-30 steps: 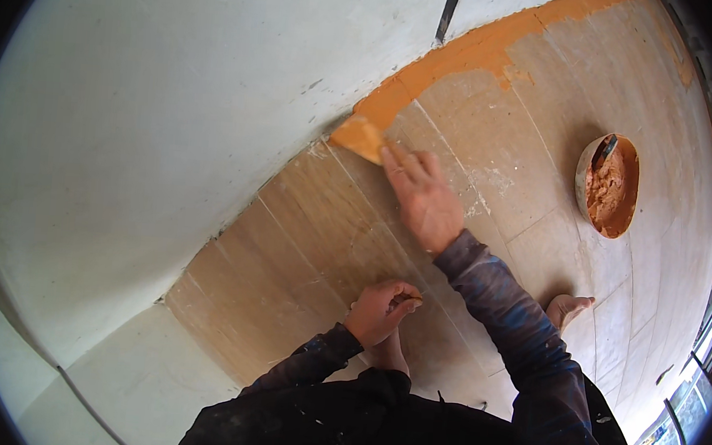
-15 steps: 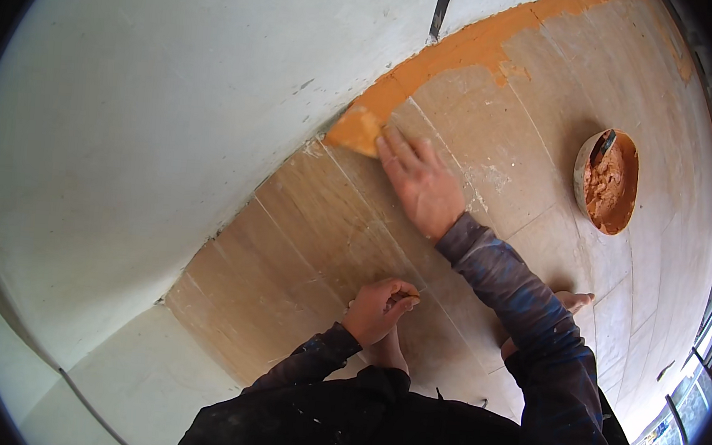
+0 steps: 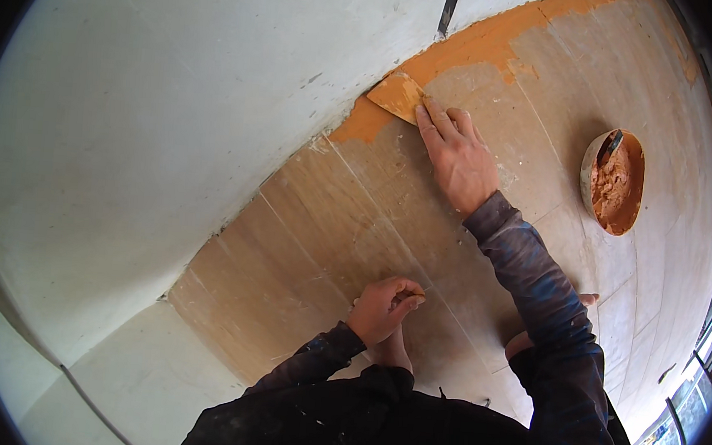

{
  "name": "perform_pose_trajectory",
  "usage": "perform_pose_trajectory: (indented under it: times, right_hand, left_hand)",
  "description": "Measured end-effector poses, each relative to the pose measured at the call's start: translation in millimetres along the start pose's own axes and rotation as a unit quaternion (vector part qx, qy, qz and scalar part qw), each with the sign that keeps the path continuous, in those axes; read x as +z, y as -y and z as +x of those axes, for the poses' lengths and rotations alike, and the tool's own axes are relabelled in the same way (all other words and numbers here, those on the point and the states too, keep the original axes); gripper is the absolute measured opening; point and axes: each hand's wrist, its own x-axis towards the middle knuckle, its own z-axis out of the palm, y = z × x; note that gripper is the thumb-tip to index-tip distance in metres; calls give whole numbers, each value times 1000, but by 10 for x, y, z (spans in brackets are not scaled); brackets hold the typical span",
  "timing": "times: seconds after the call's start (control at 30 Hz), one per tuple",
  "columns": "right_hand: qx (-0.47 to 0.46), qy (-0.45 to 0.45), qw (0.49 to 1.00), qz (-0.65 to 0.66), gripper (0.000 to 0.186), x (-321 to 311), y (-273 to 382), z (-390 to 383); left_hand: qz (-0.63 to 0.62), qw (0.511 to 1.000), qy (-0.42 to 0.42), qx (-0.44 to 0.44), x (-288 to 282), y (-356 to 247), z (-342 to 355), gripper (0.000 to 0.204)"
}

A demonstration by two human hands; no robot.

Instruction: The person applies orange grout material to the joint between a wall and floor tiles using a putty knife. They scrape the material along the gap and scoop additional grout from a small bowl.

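Note:
My right hand (image 3: 463, 164) is closed on a flat spreader (image 3: 397, 94), its face smeared with orange paste. The blade lies against the tiled floor where it meets the white wall, over a band of orange paste (image 3: 470, 52) that follows the wall's foot. A short patch of the same paste (image 3: 362, 123) shows just nearer than the blade. Lower down, my left hand (image 3: 378, 310) is held curled above the floor, thumb and fingers pinched together. A small brownish bit shows at its fingertips, too small to name.
An oval tub (image 3: 612, 182) of orange paste stands on the floor at the right, with a dark-handled tool in it. The white wall (image 3: 183, 83) rises at the left. Wood-look tiles (image 3: 314, 227) cover the floor. My bare foot (image 3: 396, 349) is beneath my left hand.
My right hand has moved the spreader up and right along the wall's foot, exposing a paste patch where the blade was. My left hand has stayed nearly in place.

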Motion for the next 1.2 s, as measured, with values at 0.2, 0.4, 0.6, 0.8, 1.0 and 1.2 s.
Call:
perform_pose_trajectory:
  times: [0.2,0.4,0.6,0.8,1.0,1.2]
  right_hand:
    - [-38,7,999,16,50,16,88,-64]
    - [-24,-2,999,23,50,-102,83,-21]
    - [7,5,1000,-8,50,-6,116,-6]
    - [0,7,1000,-7,50,98,238,-49]
    - [-39,36,995,83,51,108,458,-174]
    - [42,-4,998,40,50,-84,194,3]
  left_hand:
    - [0,1000,-1,-5,2,-20,-2,14]
    - [-2,1000,4,-16,6,-20,-7,14]
    - [-8,1000,0,-14,8,-8,-3,14]
    - [8,1000,6,-4,10,-38,6,14]
    - [-5,1000,-5,-23,3,-9,-22,15]
    - [-16,1000,-9,-5,9,-30,-28,14]
